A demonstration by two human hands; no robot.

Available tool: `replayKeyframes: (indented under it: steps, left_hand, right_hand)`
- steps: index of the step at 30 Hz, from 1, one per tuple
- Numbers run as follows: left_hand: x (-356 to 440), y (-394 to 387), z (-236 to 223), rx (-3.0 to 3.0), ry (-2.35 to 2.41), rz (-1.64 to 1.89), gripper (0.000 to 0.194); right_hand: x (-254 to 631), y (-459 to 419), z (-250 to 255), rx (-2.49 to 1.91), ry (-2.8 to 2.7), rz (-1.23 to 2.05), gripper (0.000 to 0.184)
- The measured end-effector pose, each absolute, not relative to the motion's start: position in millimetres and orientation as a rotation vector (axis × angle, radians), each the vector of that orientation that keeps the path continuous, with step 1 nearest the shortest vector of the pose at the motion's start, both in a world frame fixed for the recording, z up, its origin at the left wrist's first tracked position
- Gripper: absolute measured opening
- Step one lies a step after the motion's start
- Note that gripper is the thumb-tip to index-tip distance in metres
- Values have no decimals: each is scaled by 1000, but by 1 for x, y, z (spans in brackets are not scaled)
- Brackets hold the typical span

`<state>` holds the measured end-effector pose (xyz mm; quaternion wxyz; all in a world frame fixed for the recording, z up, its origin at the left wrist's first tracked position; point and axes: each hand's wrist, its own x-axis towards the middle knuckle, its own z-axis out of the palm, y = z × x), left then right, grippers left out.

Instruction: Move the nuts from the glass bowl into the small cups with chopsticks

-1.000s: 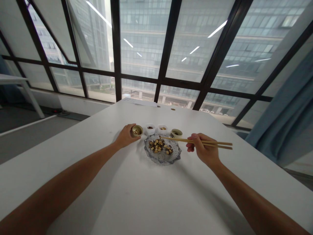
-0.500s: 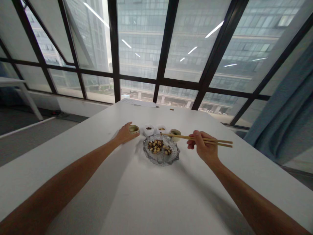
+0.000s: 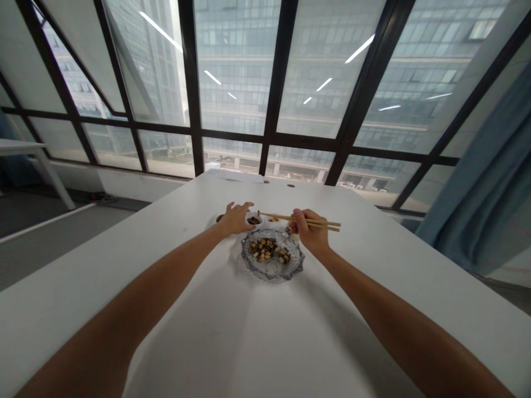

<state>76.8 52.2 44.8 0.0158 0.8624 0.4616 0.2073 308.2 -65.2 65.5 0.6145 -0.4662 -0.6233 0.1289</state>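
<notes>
Fingers of left hand (image 3: 235, 219) spread wide at white cup (image 3: 254, 223), can't tell if touching. Glass dish (image 3: 272, 272) of seeds (image 3: 264, 249) sits just right of them, nearer the body. Fingers of right hand (image 3: 309, 229) closed around chopsticks (image 3: 326, 223), tips near left fingertips.

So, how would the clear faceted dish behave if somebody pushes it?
The dish looks like glass, so it is probably rigid and breakable. Being wide and low, it would likely slide rather than tip; the loose pieces inside may shift.
</notes>
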Motion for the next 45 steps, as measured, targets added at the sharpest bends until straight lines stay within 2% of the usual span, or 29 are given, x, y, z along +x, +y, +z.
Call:
replayKeyframes:
  steps: [8,15,19,23,32,40,45]
  left_hand:
    - [71,51,41,2698,1415,674,77]
    - [63,55,38,2657,1458,674,68]
    - [40,46,31,2686,1498,869,55]
    - [14,32,15,2636,1585,1099,45]
    - [0,25,-16,2311,1688,1237,61]
    - [2,19,-11,2235,1650,1138,64]
    - [3,18,-10,2226,1669,1142,61]
  right_hand:
    - [299,-60,69,-1143,-1643,291,56]
    - [324,-98,107,-1232,-1576,420,75]
    - [337,-122,131,-1382,-1824,435,75]
    - [334,-129,133,-1399,-2024,433,68]
    - [319,-108,99,-1267,-1870,348,65]
    - [333,-140,120,-1378,-1713,571,69]
    - [331,-145,120,-1441,-1715,581,69]
